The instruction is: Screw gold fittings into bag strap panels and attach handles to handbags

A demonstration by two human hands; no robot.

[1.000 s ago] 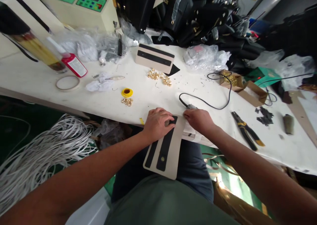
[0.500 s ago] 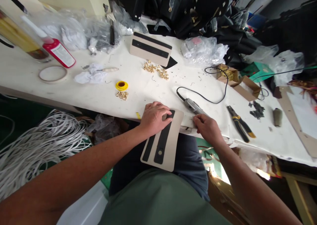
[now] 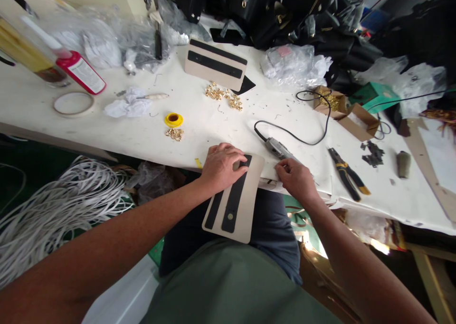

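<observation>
My left hand (image 3: 223, 168) rests over the upper part of a beige panel (image 3: 245, 203), fingers bent and thumb near the top of a black strip (image 3: 232, 205). The panel lies partly on the table edge and partly above my lap. A small round metal piece shows near the strip's lower end. At the table edge, right of the panel, my right hand (image 3: 296, 177) is closed with fingertips pinched; what is between them is too small to make out. A grey corded handheld tool (image 3: 280, 149) lies right behind that hand, its near end partly hidden.
Gold metal fittings (image 3: 215, 92) lie before a second striped panel (image 3: 215, 66). Left are a yellow spool (image 3: 174, 119), a tape roll (image 3: 73, 104) and a red bottle (image 3: 83, 72). Pliers (image 3: 347, 174), small cardboard boxes (image 3: 359, 122) and a cable (image 3: 309, 141) are right.
The view has shifted slightly. My left hand stays on the beige panel, and my right hand stays closed beside the grey tool with little visible movement.
</observation>
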